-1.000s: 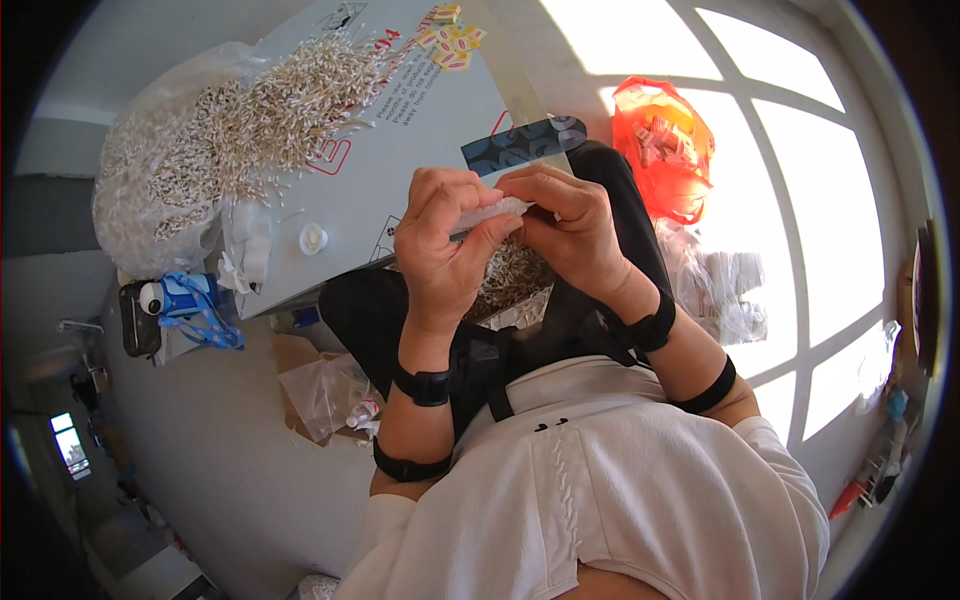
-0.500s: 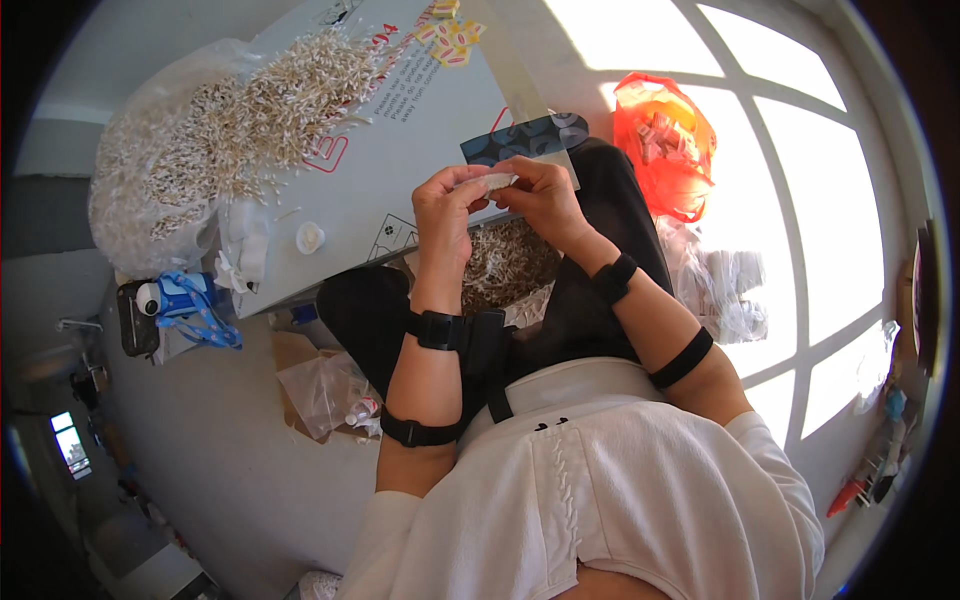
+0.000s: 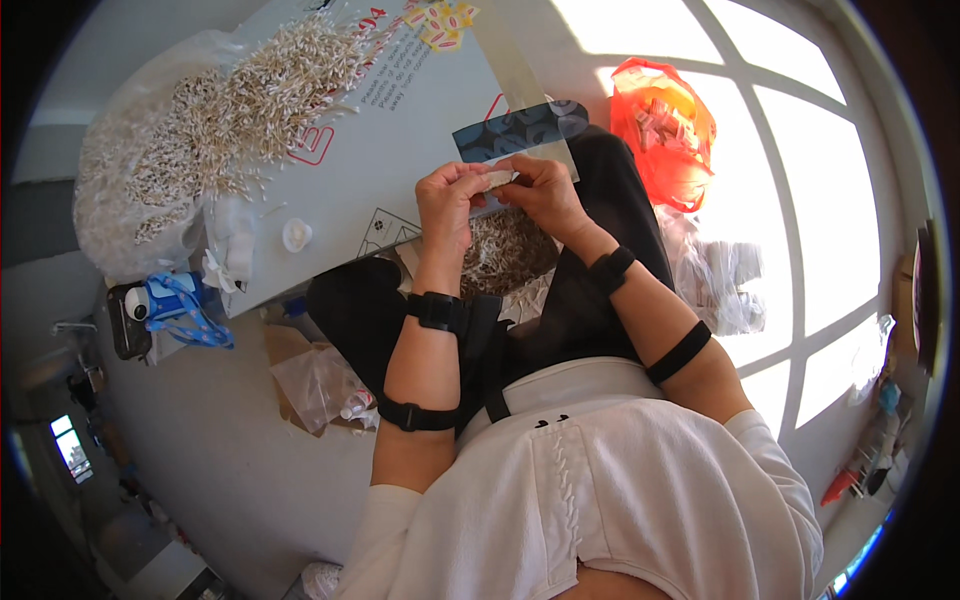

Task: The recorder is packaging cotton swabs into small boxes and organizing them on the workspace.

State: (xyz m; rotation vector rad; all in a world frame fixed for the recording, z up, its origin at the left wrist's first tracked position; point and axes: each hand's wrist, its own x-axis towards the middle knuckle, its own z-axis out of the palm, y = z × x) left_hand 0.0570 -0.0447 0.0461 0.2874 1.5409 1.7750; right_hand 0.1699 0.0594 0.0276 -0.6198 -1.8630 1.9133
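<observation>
sunlight falls in bright panes across the pale floor (image 3: 800,180) to the right, where an orange-red plastic bag (image 3: 690,150) sits near a clear-wrapped bundle (image 3: 722,285). on the pale surface (image 3: 350,205), a heap of cotton swabs (image 3: 275,90) spills from a clear plastic bag (image 3: 105,225), with a small white round tub (image 3: 297,235) below it, yellow cards (image 3: 445,28) at the far end and a dark patterned sheet (image 3: 500,136) at the right edge. the left hand (image 3: 445,192) and right hand (image 3: 545,195) meet just below that sheet, both with narrow, pinched fingers holding a small white packet (image 3: 500,179) between them; its contents are too small to tell. beneath them, between the dark-trousered legs, more swabs (image 3: 505,255) lie massed in a container whose edges are partly hidden.
</observation>
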